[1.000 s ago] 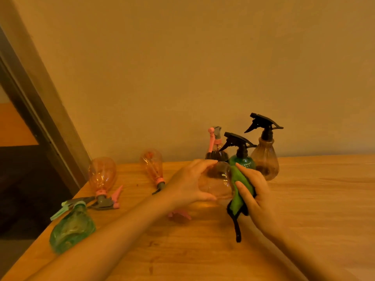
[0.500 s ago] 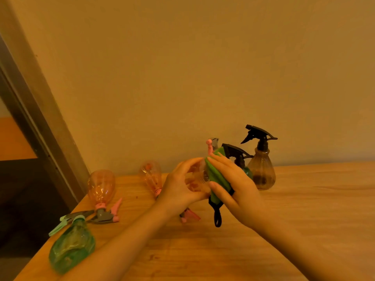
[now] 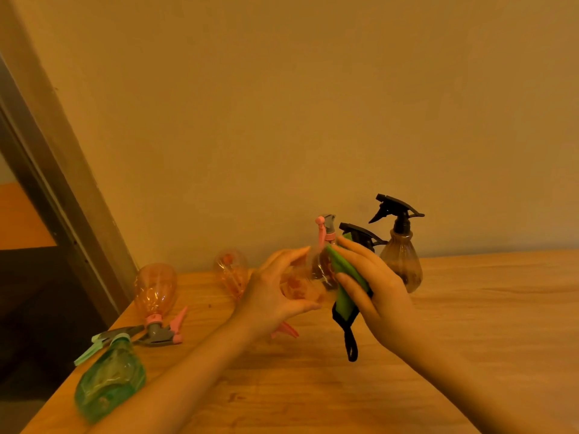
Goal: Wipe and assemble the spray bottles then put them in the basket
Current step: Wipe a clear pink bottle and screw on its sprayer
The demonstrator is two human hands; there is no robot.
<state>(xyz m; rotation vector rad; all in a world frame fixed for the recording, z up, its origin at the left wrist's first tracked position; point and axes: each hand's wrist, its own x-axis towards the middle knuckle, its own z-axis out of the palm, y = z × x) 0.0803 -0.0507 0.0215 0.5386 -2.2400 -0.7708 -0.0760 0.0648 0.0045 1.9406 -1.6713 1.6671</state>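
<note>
The left hand (image 3: 275, 289) grips a clear pink-tinted bottle body (image 3: 308, 281) above the wooden table (image 3: 470, 339), with the fingers curled over its top and the thumb under it. The right hand (image 3: 372, 286) presses a green cloth (image 3: 346, 277) against the right side of that bottle, fingers curled round the cloth; the cloth's black loop (image 3: 351, 346) hangs below the hand. Behind the hands, near the wall, stand an assembled brown spray bottle (image 3: 401, 261) with a black trigger head, a second black trigger head (image 3: 360, 234) whose bottle is hidden by the right hand, and a pink-and-grey trigger head (image 3: 326, 228). At the left end of the table lie a pink spray bottle (image 3: 155, 289) with its trigger head attached, a green spray bottle (image 3: 109, 377) at the near edge, and another pink bottle (image 3: 230, 270) partly hidden behind the left hand. A pink trigger part (image 3: 286, 330) lies on the table under the left wrist.
</note>
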